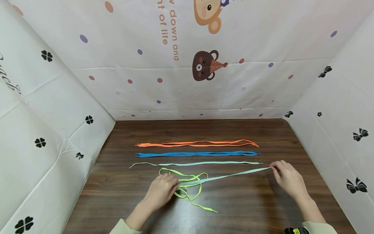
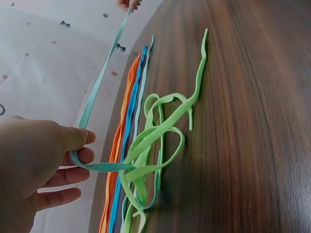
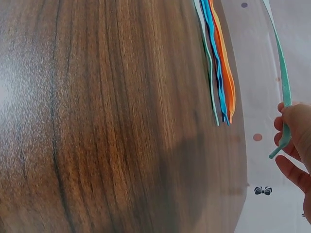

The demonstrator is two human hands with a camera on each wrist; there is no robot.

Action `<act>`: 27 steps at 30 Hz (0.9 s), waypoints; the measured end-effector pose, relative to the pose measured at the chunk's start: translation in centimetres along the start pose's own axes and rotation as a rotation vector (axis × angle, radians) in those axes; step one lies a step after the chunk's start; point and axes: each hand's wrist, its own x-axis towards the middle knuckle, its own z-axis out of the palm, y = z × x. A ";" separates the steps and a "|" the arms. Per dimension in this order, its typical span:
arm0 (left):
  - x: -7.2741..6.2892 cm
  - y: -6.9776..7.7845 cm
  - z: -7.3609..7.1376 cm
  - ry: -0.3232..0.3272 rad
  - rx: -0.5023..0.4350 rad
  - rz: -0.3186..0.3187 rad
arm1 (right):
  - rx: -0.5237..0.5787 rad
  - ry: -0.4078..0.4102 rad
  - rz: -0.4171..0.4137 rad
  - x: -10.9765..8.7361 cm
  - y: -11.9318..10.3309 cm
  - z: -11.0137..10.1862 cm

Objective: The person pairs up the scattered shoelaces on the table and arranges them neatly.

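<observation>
A mint-green shoelace (image 1: pixel 230 175) stretches taut between the two hands, above the table. My left hand (image 1: pixel 163 191) pinches it between thumb and forefinger; in the left wrist view its slack part (image 2: pixel 104 167) runs down into a tangled lime-green shoelace (image 2: pixel 167 124). My right hand (image 1: pixel 287 177) pinches the other end, and the lace's tip (image 3: pixel 278 152) sticks out past the fingers in the right wrist view. The lime-green lace lies loosely looped on the table beside the left hand. Just beyond, a second mint-green shoelace (image 1: pixel 198 163) lies nearly straight across the table.
Farther back lie blue shoelaces (image 1: pixel 198 154) and orange shoelaces (image 1: pixel 195 144), in rows side by side. The brown wooden table (image 1: pixel 239 208) is bordered by white printed sheets (image 1: pixel 140 94) at the back and both sides.
</observation>
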 end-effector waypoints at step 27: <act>-2.0 -1.3 -1.5 -0.013 -0.015 -0.038 | -0.047 -0.019 0.117 -0.9 1.8 -0.6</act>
